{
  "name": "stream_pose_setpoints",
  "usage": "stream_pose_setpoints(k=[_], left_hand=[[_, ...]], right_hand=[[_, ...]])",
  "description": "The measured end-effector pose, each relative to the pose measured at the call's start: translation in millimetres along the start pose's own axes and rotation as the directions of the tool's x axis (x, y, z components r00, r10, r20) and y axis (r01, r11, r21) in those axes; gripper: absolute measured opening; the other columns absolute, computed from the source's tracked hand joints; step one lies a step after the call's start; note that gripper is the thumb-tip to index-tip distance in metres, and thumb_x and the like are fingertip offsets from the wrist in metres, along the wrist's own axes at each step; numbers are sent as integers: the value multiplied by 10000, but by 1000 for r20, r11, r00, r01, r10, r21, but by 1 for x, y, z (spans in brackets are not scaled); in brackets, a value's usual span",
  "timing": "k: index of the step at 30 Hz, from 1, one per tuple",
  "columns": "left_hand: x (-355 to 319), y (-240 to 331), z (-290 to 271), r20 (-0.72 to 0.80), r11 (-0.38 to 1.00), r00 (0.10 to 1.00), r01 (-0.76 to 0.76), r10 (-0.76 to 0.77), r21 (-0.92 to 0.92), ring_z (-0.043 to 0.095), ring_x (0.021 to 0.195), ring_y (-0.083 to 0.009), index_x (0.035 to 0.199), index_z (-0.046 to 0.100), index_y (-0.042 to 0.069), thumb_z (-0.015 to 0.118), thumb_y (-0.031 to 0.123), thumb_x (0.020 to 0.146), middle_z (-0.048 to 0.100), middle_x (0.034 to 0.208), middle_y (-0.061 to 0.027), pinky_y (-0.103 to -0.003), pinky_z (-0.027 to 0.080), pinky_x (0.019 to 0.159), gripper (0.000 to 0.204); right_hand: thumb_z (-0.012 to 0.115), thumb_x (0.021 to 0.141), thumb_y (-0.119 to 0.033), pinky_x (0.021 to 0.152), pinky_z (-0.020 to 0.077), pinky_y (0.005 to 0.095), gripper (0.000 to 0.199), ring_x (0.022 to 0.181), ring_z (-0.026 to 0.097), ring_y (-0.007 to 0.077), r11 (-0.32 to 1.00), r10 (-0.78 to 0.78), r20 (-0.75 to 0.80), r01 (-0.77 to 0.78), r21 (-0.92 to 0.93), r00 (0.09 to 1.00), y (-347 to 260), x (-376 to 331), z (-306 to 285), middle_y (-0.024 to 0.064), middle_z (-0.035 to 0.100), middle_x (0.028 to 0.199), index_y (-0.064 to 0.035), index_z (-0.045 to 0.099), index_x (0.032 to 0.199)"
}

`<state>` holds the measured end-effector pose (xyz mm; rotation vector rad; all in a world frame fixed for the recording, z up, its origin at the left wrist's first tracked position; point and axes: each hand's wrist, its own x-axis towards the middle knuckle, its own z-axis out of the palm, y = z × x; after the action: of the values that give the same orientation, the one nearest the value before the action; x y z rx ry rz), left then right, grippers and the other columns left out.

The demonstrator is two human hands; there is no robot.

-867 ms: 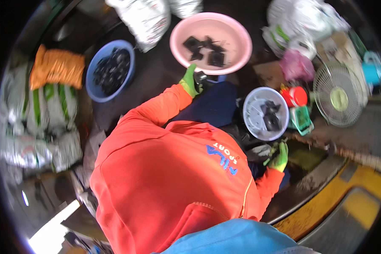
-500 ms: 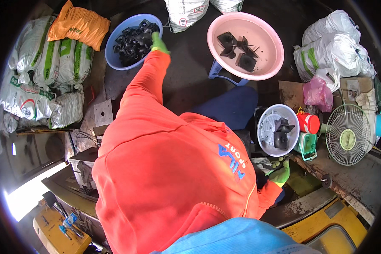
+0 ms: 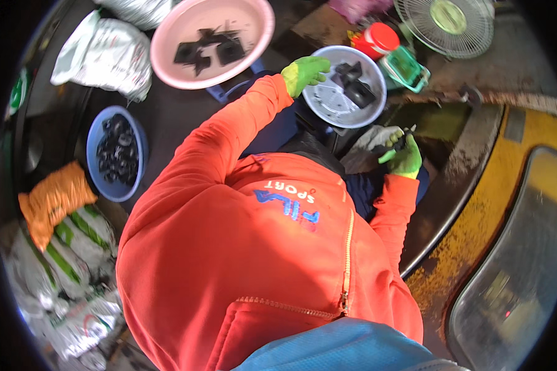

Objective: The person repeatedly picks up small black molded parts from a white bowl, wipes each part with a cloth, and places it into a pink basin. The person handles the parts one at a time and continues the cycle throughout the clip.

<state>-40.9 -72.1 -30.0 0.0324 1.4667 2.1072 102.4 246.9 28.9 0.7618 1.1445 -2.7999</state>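
Observation:
My left hand [image 3: 306, 74], in a green glove, is at the left rim of a pale lilac basin [image 3: 377, 111] with holes in its bottom. Its fingers are stretched out and I see nothing in them. Inside the basin are black moulded parts [image 3: 357, 89] with square, flared ends. Below the basin, my gloved right hand [image 3: 406, 159] is closed around a small dark thing [image 3: 401, 141]; what kind it is, I cannot make out.
A pink basin [image 3: 263, 31] with similar black parts stands at the far side. Left of me is a blue basin [image 3: 141, 145] full of black pieces. Sacks [image 3: 105, 59], a red jug [image 3: 377, 40], a green-white container [image 3: 408, 68] and a fan [image 3: 449, 18] surround me.
My left hand has left the blue basin and swung right to the lilac basin. My view has turned right, shifting everything across the picture. My right hand stays below the lilac basin.

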Motion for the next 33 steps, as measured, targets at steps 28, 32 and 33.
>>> stream_pose_setpoints(k=[28,32,33], left_hand=[[-69,67,150,374,559,745,-664,553,496,541,1177,-287,1203,580,34,864,208,642,562,1257,-131,-406,421,1009,652],[-62,81,172,406,570,662,-749,630,338,557,1148,-224,1183,583,41,861,172,673,582,1245,-115,-361,452,977,596],[-62,84,175,390,596,660,-750,642,287,563,1136,-217,1173,586,42,860,162,675,590,1233,-112,-351,457,969,582]], right_hand=[[635,879,-171,553,427,214,386,717,593,86,973,-152,218,184,-136,964,-9,-65,91,45,652,989,-21,565,1228],[596,937,-242,658,508,254,420,833,629,139,962,-239,205,260,-81,949,-4,-72,97,75,645,1061,-22,524,1288],[582,951,-264,668,507,256,417,841,628,141,963,-269,167,262,64,949,-3,-73,94,71,645,1059,-24,524,1287]])
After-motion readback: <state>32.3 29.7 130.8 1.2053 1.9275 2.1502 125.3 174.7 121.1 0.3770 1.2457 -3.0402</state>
